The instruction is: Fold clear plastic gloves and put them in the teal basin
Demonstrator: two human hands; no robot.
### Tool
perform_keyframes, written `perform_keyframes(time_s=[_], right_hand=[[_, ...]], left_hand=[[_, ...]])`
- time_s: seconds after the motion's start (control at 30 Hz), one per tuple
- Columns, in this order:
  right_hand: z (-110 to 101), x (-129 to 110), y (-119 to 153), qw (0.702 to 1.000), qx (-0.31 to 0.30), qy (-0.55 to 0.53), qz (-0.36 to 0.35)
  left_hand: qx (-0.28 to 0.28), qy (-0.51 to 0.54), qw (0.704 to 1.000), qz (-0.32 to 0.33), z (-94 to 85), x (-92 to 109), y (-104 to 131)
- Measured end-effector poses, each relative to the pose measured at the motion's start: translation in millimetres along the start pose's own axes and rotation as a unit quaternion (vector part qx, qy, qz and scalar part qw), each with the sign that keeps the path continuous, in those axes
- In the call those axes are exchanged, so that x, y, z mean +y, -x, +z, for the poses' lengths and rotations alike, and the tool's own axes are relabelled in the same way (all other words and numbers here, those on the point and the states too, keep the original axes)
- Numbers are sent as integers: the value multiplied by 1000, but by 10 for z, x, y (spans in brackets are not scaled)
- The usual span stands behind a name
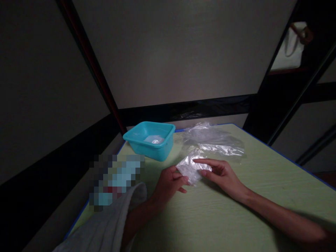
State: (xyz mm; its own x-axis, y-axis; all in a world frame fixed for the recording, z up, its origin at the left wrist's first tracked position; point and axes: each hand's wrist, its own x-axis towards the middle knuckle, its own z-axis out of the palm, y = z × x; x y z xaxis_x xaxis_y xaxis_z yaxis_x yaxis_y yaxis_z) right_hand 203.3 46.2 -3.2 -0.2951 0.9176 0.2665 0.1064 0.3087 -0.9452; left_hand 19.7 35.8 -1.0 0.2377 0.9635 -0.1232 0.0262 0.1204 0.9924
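Note:
A clear plastic bag [193, 168], folded to a small shiny packet, is between my two hands just above the table. My left hand [169, 183] pinches its lower left side, with the thumb on top and fingers beneath. On the right side, my right hand [220, 173] grips the packet's edge, its index finger stretched across the top and the thumb below. Behind them lies a pile of loose, crumpled clear plastic bags [210, 138]. A turquoise plastic basin [153, 150] stands at the back left, with a folded clear packet [155, 139] inside.
The pale green table [236, 217] has a blue edge and meets a panelled wall at the back. A blurred-out, pixelated item [118, 182] lies along its left side. On a shelf at the upper right sits a white bag [291, 47].

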Motion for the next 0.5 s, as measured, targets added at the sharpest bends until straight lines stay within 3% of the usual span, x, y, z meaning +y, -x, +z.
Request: perform_keyframes(time_s=[0.2, 0.33, 0.5], right_hand=[[31, -5, 5, 1000, 22, -15, 7], [15, -26, -3, 999, 18, -18, 23], [-8, -59, -20, 999, -31, 3, 11]], left_hand=[[-23, -38, 999, 4, 20, -27, -4], [-41, 5, 998, 38, -11, -48, -12], [2, 1, 994, 105, -56, -64, -23]])
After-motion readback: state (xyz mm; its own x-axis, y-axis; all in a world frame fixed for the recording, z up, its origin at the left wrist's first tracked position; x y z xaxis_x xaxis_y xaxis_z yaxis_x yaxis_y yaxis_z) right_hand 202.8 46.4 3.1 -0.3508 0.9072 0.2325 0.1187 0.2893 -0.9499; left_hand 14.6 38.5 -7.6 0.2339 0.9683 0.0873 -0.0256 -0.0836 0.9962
